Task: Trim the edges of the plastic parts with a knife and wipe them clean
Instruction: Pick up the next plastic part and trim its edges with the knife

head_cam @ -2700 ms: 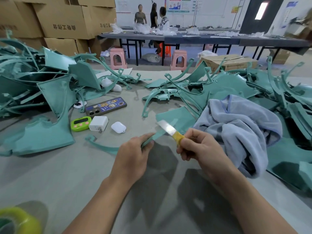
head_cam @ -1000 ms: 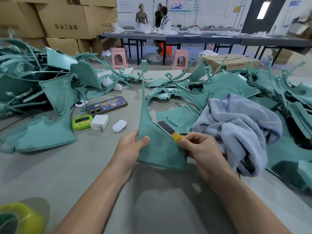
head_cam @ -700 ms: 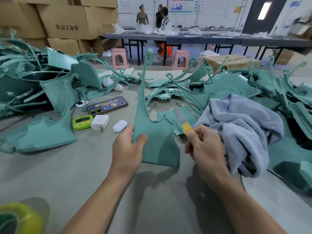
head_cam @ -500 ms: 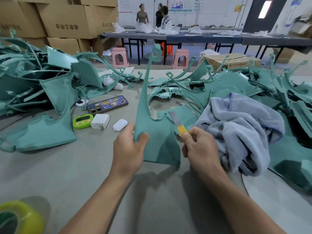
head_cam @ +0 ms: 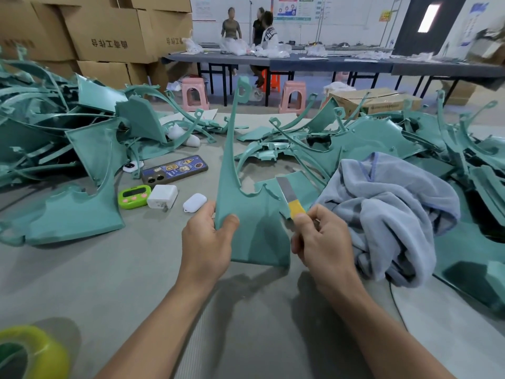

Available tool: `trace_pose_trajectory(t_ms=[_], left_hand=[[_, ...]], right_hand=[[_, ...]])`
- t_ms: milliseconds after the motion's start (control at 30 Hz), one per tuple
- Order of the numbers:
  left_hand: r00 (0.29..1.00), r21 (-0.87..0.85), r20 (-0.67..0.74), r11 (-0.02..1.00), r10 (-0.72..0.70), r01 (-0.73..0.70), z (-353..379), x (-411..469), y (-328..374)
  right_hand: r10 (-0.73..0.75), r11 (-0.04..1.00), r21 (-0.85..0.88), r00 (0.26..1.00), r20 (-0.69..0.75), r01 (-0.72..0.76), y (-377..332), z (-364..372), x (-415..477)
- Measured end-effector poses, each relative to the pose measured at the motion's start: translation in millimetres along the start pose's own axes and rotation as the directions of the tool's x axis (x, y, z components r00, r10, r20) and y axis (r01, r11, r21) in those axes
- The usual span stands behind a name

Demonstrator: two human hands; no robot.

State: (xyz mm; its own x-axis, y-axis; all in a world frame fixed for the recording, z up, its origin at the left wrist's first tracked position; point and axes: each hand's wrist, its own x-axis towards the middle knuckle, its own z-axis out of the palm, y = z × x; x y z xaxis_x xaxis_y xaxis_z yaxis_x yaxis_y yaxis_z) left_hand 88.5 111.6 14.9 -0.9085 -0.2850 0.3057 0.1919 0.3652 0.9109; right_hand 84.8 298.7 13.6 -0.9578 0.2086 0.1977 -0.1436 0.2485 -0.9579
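The left hand (head_cam: 207, 242) pinches the part (head_cam: 254, 228) at its lower left edge, thumb on the front and fingers behind. The part stands upright on the mat (head_cam: 123, 274), with its long thin arm rising away from the person. With only that one-sided hold, a push from the blade could twist the part or skid its bottom edge along the mat.

At the part's right edge is the knife (head_cam: 289, 198). The right hand (head_cam: 322, 239) is curled round its yellow handle, blade pointing up. Whether the steel touches the plastic cannot be told. The likely risks are a slip toward the left thumb, or a cut dug too deep, gouging the edge rather than shaving it. The towel (head_cam: 396, 209) lies heaped just right of the part, close enough to catch the right hand.

On the grey mat, far left of the part and nearest the person, is a tape roll (head_cam: 32, 354). Also left of the part are a pile of teal parts (head_cam: 54, 132), a green timer (head_cam: 134, 196), a white charger (head_cam: 163, 196), a white case (head_cam: 194, 202) and a phone (head_cam: 175, 170). More teal parts (head_cam: 382, 138) are heaped to its right.

Beyond the part to the left, cartons (head_cam: 109, 36) are stacked. Behind it stand pink stools (head_cam: 194, 94), people (head_cam: 231, 26) and a long dark table (head_cam: 328, 64).
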Motion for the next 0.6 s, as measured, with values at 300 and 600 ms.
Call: trace_pose_trajectory(t_ms=[300,600], left_hand=[[0.998,-0.041,0.033,0.998,-0.052,0.053,-0.5,3.7,-0.5],[0.987,-0.103,0.105,0.986,-0.119,0.13,-0.1,4.0,-2.5]], right_hand=[[-0.061,0.998,0.012,0.997,-0.05,0.062,2.4,-4.8,4.7],[-0.173,0.944,-0.277,0.984,0.041,0.177,-7.6,-2.0,-2.4]])
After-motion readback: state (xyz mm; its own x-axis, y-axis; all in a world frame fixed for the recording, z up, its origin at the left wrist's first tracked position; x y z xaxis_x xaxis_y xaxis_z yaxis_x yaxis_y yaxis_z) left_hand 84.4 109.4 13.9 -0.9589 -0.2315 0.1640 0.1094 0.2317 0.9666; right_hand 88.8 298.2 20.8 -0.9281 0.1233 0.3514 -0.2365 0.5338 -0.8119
